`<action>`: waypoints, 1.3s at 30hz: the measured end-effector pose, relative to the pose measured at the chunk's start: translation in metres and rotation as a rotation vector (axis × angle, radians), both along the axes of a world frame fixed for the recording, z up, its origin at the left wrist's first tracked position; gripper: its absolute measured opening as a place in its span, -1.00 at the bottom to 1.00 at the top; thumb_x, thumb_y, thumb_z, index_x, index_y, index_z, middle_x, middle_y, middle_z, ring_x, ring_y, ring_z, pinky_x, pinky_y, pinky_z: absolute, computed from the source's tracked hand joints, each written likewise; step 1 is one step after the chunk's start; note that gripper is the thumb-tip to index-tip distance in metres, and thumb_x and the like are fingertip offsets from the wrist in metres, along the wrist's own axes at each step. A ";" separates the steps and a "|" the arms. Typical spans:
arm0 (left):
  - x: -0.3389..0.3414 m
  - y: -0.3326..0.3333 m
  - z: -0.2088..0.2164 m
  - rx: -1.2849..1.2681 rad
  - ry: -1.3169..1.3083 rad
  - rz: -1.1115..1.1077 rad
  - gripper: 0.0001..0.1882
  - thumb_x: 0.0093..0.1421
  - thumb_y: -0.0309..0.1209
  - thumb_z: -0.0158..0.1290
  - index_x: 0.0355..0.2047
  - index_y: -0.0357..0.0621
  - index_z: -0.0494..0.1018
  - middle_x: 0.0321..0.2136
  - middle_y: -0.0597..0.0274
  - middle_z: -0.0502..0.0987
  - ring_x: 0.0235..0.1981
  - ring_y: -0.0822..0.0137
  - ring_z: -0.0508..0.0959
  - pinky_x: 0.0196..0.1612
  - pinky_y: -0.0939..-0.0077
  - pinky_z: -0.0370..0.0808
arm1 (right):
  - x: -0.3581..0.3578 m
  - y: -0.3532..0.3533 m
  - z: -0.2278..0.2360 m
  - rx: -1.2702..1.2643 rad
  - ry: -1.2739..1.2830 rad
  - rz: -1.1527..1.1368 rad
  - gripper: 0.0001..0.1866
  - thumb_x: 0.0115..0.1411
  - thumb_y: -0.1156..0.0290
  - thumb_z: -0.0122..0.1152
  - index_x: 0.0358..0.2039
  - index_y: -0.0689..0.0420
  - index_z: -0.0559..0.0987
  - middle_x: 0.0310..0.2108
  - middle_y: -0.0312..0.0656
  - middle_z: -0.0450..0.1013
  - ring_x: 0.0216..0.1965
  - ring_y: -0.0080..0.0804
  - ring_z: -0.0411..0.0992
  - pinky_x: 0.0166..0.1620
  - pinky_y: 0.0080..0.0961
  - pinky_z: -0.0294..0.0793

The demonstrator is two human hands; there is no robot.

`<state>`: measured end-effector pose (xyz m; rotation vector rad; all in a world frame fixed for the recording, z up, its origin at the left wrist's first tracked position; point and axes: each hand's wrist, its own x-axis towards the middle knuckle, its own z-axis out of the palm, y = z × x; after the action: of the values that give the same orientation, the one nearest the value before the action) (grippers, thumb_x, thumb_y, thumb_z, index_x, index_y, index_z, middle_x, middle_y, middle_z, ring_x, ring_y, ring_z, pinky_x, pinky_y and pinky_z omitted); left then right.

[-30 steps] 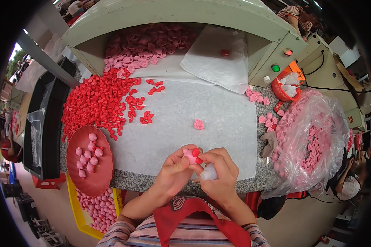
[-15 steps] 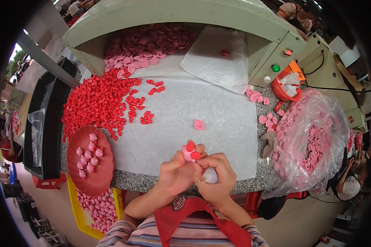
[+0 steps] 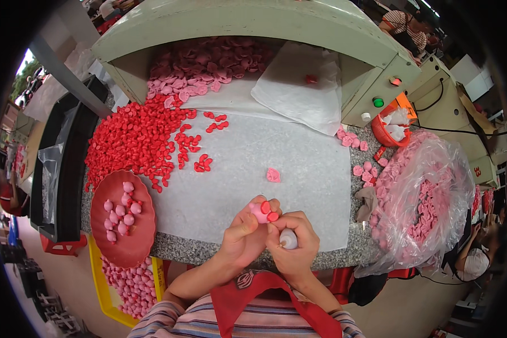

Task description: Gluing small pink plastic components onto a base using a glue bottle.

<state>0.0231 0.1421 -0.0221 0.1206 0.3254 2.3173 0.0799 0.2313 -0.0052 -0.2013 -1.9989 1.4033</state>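
Note:
Between the fingers of my left hand (image 3: pixel 239 236) is a small pink toy part (image 3: pixel 258 210) with two red ovals on its right side. My right hand (image 3: pixel 299 250) wraps round a small whitish squeeze bottle (image 3: pixel 288 240), and its thumb and fingertips come close to the toy part; whether they touch it I cannot tell. Ahead of both hands, a single pink hollow piece (image 3: pixel 273 175) lies on the white sheet (image 3: pixel 231 152). To the left spreads a heap of small red double-lobed pieces (image 3: pixel 129 138). A red scalloped plate (image 3: pixel 141 242) nearby bears several pink balls with red bits.
A pale green machine hood (image 3: pixel 248 22) arches over pink pieces at the back. On the right are a clear plastic bag (image 3: pixel 456 174) of pink pieces and an orange basket (image 3: pixel 384 135). A black tray (image 3: pixel 67 203) and a yellow crate (image 3: pixel 98 276) stand left.
The pink toy part has turned slightly and shifted a little right in my left hand. My right thumb has moved up beside it, with the bottle still held.

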 end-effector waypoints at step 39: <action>-0.063 -0.189 0.000 -1.883 0.575 0.872 -0.61 -0.04 -0.52 0.15 -0.15 -0.26 0.39 -0.32 0.17 0.48 -0.33 0.32 0.48 -0.23 0.50 0.39 | -0.029 0.002 -0.029 -0.064 -0.231 0.283 -0.59 -0.16 0.69 0.28 -0.21 0.21 0.47 -0.13 -0.12 0.34 -0.45 -0.56 0.45 -0.37 -0.66 0.41</action>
<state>-0.0395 -0.0473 -0.0225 -0.3726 2.9956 1.5869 0.0505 0.2328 -0.0345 -0.1159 -2.2403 1.6872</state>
